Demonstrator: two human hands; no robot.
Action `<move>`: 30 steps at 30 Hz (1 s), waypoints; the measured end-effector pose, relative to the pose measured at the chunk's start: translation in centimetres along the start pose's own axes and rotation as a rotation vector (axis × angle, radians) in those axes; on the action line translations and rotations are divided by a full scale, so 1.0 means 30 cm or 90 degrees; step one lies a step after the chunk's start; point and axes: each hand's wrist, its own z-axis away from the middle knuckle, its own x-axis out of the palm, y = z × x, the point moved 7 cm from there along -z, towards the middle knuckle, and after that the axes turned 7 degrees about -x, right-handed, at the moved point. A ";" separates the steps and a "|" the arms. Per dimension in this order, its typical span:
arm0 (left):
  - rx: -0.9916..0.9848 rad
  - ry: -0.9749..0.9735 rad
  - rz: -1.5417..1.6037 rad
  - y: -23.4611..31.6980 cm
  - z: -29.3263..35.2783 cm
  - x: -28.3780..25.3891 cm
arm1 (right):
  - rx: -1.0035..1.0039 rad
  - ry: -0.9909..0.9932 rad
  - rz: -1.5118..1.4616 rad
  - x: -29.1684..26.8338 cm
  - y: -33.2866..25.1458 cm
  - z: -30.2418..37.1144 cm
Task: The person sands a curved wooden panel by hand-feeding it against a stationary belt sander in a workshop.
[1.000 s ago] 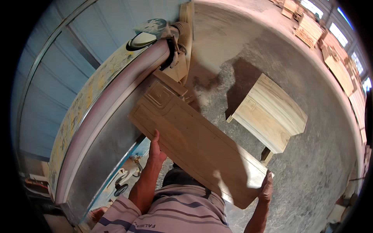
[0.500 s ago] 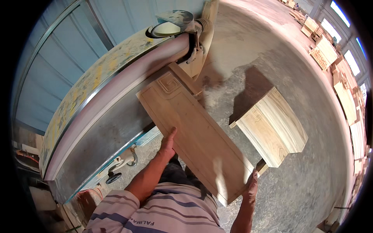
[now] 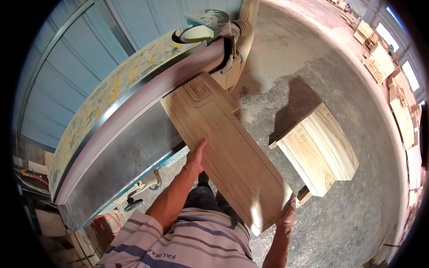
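A long wooden panel [image 3: 237,154] with a carved spiral and a grooved border slants across the middle of the view. Its far end lies over the grey metal table [image 3: 129,156] of a belt sander, up against or very close to the pinkish sanding belt [image 3: 145,100]; I cannot tell whether they touch. My left hand [image 3: 195,156] grips the panel's left edge about midway, thumb on top and the other fingers hidden beneath. At the near right corner, my right hand [image 3: 288,213] holds the panel's end, its fingers partly out of sight.
To the right stands a stack of similar carved panels [image 3: 315,152] on a wooden support. Behind the belt runs a paint-worn, yellow-flecked cover [image 3: 116,89], with a ribbed hose [image 3: 245,27] at its end. A black handwheel [image 3: 133,204] sits below the table. Timber piles [image 3: 380,62] line the far right.
The panel's far end has moved forward to the sanding belt, both hands keeping their hold. My view has shifted slightly.
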 end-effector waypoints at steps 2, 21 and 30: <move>-0.003 0.003 -0.004 0.010 -0.007 0.002 | -0.002 0.001 0.006 0.029 -0.007 -0.002; 0.003 0.026 -0.005 0.060 -0.024 -0.012 | 0.001 0.126 0.057 0.064 0.007 -0.016; 0.013 0.010 0.006 0.073 -0.004 0.010 | 0.022 0.166 0.024 0.023 0.032 -0.017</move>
